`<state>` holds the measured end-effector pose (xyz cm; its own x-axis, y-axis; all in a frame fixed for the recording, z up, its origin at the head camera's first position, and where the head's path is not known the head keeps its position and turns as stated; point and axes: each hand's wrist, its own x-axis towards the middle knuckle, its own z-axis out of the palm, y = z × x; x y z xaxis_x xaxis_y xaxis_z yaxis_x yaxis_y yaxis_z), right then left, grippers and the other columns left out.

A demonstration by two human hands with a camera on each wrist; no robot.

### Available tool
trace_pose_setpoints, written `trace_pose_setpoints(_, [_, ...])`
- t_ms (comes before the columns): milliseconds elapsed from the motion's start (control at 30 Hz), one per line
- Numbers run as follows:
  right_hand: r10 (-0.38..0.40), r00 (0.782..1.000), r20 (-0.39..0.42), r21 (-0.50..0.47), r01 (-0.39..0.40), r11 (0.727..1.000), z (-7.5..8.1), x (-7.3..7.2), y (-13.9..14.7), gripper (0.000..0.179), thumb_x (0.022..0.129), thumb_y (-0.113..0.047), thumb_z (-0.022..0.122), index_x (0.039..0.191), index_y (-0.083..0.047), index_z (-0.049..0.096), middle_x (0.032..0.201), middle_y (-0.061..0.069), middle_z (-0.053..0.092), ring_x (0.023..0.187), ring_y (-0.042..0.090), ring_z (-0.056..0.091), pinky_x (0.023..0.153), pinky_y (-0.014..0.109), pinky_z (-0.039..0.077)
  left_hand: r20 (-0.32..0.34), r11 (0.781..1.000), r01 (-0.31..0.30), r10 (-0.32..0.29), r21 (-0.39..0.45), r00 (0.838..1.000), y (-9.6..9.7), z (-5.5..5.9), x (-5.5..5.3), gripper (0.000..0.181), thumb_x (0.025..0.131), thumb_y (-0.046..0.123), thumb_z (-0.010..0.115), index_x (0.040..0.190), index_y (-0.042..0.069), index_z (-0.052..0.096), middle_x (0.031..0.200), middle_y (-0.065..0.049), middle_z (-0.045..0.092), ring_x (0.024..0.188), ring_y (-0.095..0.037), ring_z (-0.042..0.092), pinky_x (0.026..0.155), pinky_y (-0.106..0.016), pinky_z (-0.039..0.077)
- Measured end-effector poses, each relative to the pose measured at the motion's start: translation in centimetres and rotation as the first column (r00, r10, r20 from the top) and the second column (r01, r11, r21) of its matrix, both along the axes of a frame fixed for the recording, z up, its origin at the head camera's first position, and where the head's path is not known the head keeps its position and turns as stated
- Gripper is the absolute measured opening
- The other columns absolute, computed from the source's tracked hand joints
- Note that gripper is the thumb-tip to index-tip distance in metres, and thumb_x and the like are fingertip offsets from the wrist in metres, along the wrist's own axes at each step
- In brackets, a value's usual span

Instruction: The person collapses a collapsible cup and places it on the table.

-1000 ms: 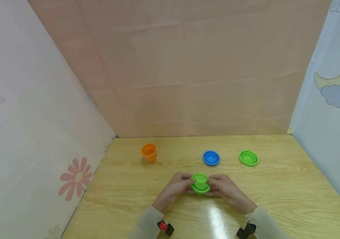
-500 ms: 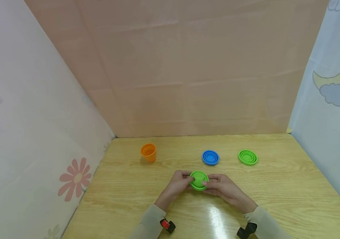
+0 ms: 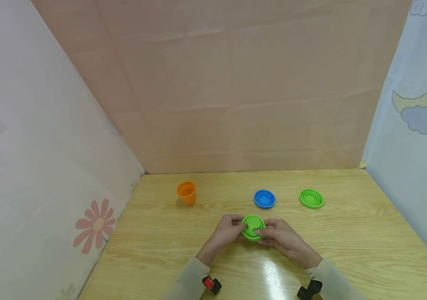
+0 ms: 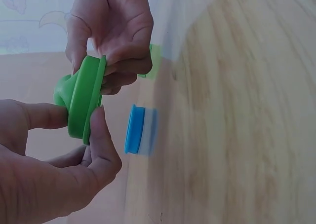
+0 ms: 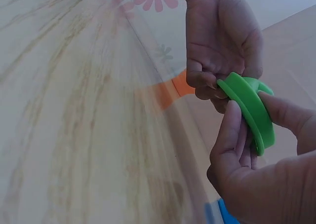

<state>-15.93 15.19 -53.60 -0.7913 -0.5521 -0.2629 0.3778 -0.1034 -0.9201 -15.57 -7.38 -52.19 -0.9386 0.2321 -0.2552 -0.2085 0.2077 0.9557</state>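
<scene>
Now L hand (image 3: 228, 230) & R hand (image 3: 278, 235) pinch the green cup (image 3: 252, 220) at approx. 9 & 3 o'clock, above the table (image 3: 153, 225), w/ blue cup (image 3: 264, 199) at 1 o'clock. Prob. light, soft, unlikely to break; best grip: stiffer rim (image 4: 97, 93), opp. sides.

Gap btwn cup (image 3: 187, 193) & blue disc (image 3: 264, 199)

Rubbery plastic, glossy wood grain
The held green collapsible cup (image 3: 252, 224) and orange cup (image 3: 187, 192) look matt, like silicone; the bench (image 3: 161, 250) shines over its grain; the backdrop (image 3: 217, 104) is creased, matt sheeting.
</scene>
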Motion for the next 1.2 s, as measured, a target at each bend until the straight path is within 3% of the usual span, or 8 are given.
trace_pose_setpoints(200, [-0.01, 0.999, -0.033, 0.023, 0.011, 1.0, 0.5, -0.1, 0.3, 0.045, 0.101, -0.01, 0.068, 0.137, 0.012, 0.054, 0.113, 0.001, 0.077, 0.103, 0.012, 0.074, 0.091, 0.029, 0.065, 0.048, 0.993, 0.047, -0.052, 0.104, 0.998, -0.6, 0.4, 0.0, 0.043, 0.101, 0.014, 0.065, 0.139, -0.006, 0.062, 0.125, -0.013, 0.073, 0.101, -0.014, 0.072, 0.09, -0.033, 0.066])
trace_pose_setpoints(333, [-0.001, 0.999, -0.036, 0.017, 0.002, 1.0, 0.7, -0.1, 0.4, 0.053, 0.101, -0.01, 0.068, 0.143, 0.016, 0.048, 0.116, 0.002, 0.076, 0.106, 0.013, 0.074, 0.095, 0.031, 0.064, 0.04, 0.989, 0.075, -0.08, 0.126, 0.996, -0.8, 0.3, -0.1, 0.047, 0.099, 0.015, 0.071, 0.14, -0.005, 0.062, 0.125, -0.013, 0.074, 0.1, -0.015, 0.073, 0.092, -0.036, 0.066])
trace_pose_setpoints(567, [-0.038, 0.999, -0.013, 0.028, 0.039, 0.999, 0.3, 0.0, -0.2, 0.059, 0.099, -0.011, 0.071, 0.143, 0.016, 0.043, 0.117, 0.002, 0.076, 0.107, 0.013, 0.074, 0.097, 0.03, 0.063, 0.027, 0.997, -0.005, 0.003, 0.08, 1.0, -0.3, -0.1, -0.3, 0.044, 0.095, 0.009, 0.074, 0.136, -0.006, 0.065, 0.115, -0.013, 0.077, 0.093, -0.014, 0.072, 0.084, -0.034, 0.067])
trace_pose_setpoints(767, [-0.101, 0.993, -0.054, 0.091, 0.106, 0.99, 0.3, 0.0, -0.9, 0.063, 0.097, -0.013, 0.075, 0.142, 0.017, 0.043, 0.115, 0.005, 0.077, 0.104, 0.013, 0.074, 0.093, 0.03, 0.065, -0.012, 0.999, -0.043, 0.043, 0.018, 0.999, 0.3, 0.0, -0.1, 0.044, 0.093, 0.007, 0.074, 0.134, -0.007, 0.065, 0.108, -0.013, 0.077, 0.085, -0.011, 0.07, 0.073, -0.031, 0.065])
trace_pose_setpoints(967, [-0.165, 0.983, -0.083, 0.174, 0.178, 0.969, 0.4, 0.2, -1.5, 0.064, 0.092, -0.009, 0.077, 0.141, 0.019, 0.046, 0.113, 0.011, 0.078, 0.099, 0.014, 0.076, 0.09, 0.032, 0.066, -0.058, 0.999, -0.048, 0.049, 0.016, 0.997, 0.7, -0.3, 0.2, 0.04, 0.092, 0.001, 0.073, 0.13, -0.007, 0.068, 0.104, -0.013, 0.076, 0.077, -0.01, 0.067, 0.067, -0.027, 0.061])
trace_pose_setpoints(1200, [-0.177, 0.975, -0.134, 0.23, 0.204, 0.951, 0.4, 0.2, -1.7, 0.057, 0.088, -0.005, 0.077, 0.134, 0.018, 0.052, 0.106, 0.009, 0.078, 0.093, 0.013, 0.074, 0.084, 0.031, 0.066, -0.098, 1.0, -0.017, 0.016, -0.009, 0.995, 0.6, -0.4, 0.4, 0.041, 0.088, 0.001, 0.073, 0.129, -0.007, 0.069, 0.106, -0.012, 0.076, 0.082, -0.01, 0.069, 0.068, -0.02, 0.059])
